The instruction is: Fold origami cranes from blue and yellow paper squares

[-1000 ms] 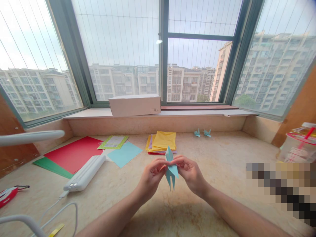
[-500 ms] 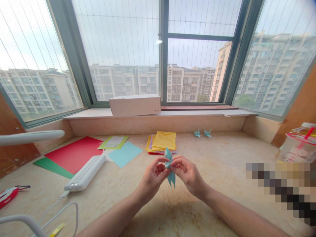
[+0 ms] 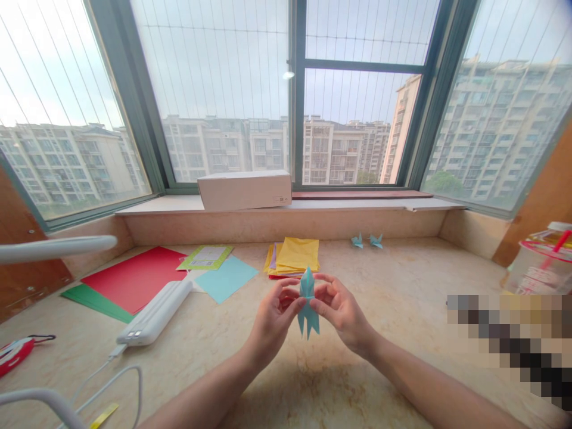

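Note:
A half-folded light-blue origami piece (image 3: 308, 304) stands upright in the air above the marble counter (image 3: 402, 292), two points hanging down. My left hand (image 3: 272, 319) pinches its left side with thumb and fingers. My right hand (image 3: 339, 310) pinches its right side, fingers curled round it. A stack of yellow and mixed paper squares (image 3: 295, 256) lies just behind the hands. Two small finished blue paper cranes (image 3: 366, 241) sit further back near the wall.
Red (image 3: 134, 277), green (image 3: 89, 300) and blue (image 3: 227, 277) sheets lie at the left with a white power bank (image 3: 154, 313) and its cable. A white box (image 3: 243, 189) rests on the window sill. A plastic cup (image 3: 540, 262) stands at the right.
The folded piece has shifted in my fingers: it dipped lower and tilted half a second ago, and now stands upright again with both hands regripped at its middle.

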Available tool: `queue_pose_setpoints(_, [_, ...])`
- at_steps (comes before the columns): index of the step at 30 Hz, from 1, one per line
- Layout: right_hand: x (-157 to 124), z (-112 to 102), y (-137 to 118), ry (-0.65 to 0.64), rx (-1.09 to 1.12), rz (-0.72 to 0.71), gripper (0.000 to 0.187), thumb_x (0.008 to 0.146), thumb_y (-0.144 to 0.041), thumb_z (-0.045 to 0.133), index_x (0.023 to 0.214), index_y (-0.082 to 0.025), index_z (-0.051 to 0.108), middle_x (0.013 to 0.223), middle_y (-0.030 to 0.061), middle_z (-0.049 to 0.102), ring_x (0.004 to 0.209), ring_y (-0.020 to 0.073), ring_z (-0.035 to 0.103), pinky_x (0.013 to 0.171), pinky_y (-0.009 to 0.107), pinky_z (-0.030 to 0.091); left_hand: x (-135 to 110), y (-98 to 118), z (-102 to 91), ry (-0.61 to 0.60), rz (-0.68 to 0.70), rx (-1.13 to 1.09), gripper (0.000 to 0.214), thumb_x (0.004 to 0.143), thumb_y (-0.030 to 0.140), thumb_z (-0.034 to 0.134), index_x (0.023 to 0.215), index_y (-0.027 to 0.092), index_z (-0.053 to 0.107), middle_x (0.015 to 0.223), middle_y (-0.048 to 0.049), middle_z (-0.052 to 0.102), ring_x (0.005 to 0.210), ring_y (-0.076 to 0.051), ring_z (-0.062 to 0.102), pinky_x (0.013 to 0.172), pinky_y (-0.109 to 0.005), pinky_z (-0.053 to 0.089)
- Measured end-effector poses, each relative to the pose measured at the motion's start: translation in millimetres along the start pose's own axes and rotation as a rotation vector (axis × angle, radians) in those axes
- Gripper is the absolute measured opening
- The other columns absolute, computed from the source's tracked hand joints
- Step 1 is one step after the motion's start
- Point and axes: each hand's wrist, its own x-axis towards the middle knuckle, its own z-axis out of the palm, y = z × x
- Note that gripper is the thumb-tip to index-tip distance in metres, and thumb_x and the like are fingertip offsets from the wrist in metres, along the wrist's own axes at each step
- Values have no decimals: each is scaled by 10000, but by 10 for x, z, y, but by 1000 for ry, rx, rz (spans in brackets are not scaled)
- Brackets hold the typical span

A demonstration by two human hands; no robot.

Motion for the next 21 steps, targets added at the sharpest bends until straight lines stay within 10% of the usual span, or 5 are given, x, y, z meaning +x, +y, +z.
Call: queue_pose_setpoints(21, [11, -24, 8, 45, -66, 57, 446, 749, -411, 790, 1109, -199, 634, 905, 41, 677, 852, 187, 636, 824, 347, 518, -21, 17, -2, -27, -34, 91, 236, 803, 347, 724, 880, 125, 710, 849, -75, 750, 772, -195, 678, 740, -299, 539])
